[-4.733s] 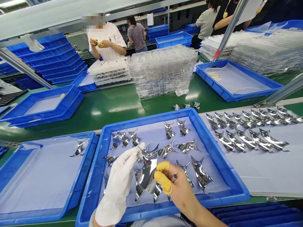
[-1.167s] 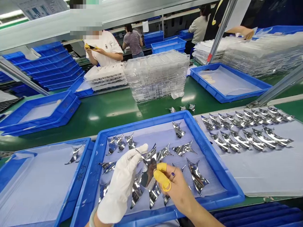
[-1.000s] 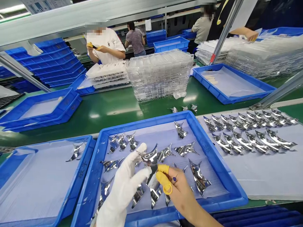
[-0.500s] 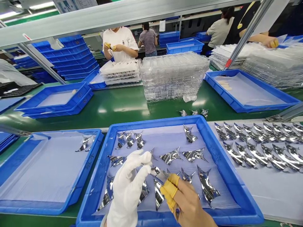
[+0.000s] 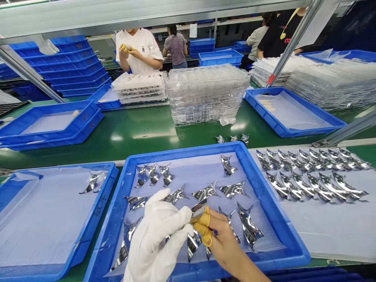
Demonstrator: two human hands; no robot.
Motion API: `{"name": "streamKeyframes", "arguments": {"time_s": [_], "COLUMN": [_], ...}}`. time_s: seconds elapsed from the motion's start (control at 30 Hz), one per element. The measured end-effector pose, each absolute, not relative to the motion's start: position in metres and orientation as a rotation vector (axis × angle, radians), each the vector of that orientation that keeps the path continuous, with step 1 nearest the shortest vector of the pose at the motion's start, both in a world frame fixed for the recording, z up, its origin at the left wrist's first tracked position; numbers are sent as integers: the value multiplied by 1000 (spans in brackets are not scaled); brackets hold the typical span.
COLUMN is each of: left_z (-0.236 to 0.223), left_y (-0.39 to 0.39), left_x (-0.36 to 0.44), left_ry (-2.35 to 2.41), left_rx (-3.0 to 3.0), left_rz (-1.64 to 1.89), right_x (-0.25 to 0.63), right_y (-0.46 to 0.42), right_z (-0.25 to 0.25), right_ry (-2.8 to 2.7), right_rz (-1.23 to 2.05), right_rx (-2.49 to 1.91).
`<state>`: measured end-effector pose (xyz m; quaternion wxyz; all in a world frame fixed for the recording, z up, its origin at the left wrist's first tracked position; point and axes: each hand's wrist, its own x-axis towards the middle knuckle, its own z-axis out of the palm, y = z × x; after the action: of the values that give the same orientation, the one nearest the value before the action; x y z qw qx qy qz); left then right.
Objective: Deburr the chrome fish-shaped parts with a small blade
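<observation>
My left hand [image 5: 160, 235], in a white glove, has its thumb and fingers closed at the left end of a shiny chrome piece [image 5: 199, 206]. Yellow finger cots cover fingertips of my right hand [image 5: 226, 243], which pinches the same piece from the right. A small dark blue tip [image 5: 215, 232] shows by the right fingers; what it belongs to is hidden. Both hands are over a blue tray [image 5: 293, 256] lined with a pale sheet. Several curved, pointed chrome pieces lie in it, among them one [image 5: 249, 227] right of my hands; my hands cover some others.
A second lined blue tray [image 5: 113, 176] on the left bears two chrome pieces. Rows of chrome pieces [image 5: 302, 186] lie on a white sheet at right. Clear plastic trays [image 5: 208, 96] are stacked behind. A metal rail [image 5: 176, 17] crosses overhead. Across the bench, a person [image 5: 139, 51] handles something.
The view has shifted, so the benches appear further left. My hands have come closer together, and the chrome piece has turned between them, now tilting up to the right.
</observation>
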<state>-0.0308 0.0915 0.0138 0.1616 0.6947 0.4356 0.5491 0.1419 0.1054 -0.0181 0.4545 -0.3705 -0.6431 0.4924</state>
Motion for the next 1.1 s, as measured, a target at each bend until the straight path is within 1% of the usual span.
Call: {"name": "streamKeyframes", "arguments": {"time_s": [0.07, 0.17, 0.23, 0.3, 0.4, 0.57, 0.67, 0.83, 1.0, 1.1], "left_z": [11, 8, 9, 12, 15, 15, 11, 7, 12, 17], "left_y": [95, 100, 103, 105, 107, 107, 107, 110, 112, 113], "left_x": [-31, -30, -28, -26, -23, -22, -22, -25, -22, -18], "left_ry": [1304, 1492, 1557, 1554, 1529, 1477, 1460, 1419, 1526, 1605], "left_rx": [1803, 1361, 1109, 977, 917, 786, 762, 834, 1017, 1066], "left_rz": [1585, 1542, 1471, 1411, 1381, 1305, 1340, 1349, 1347, 1307], "right_x": [143, 145, 146, 146, 147, 150, 151, 148, 138, 133], "right_y": [105, 102, 101, 100, 100, 100, 100, 99, 99, 100], "right_z": [-14, -6, -1, 2, 3, -3, -6, -13, -23, -24], "right_ry": [-1564, -1542, -1543, -1558, -1556, -1428, -1344, -1139, -774, -627], "right_rz": [1310, 1437, 1465, 1440, 1451, 1617, 1679, 1821, 2084, 2136], "right_rx": [-885, -843, -819, -798, -813, -857, -832, -809, -750, -761]}}
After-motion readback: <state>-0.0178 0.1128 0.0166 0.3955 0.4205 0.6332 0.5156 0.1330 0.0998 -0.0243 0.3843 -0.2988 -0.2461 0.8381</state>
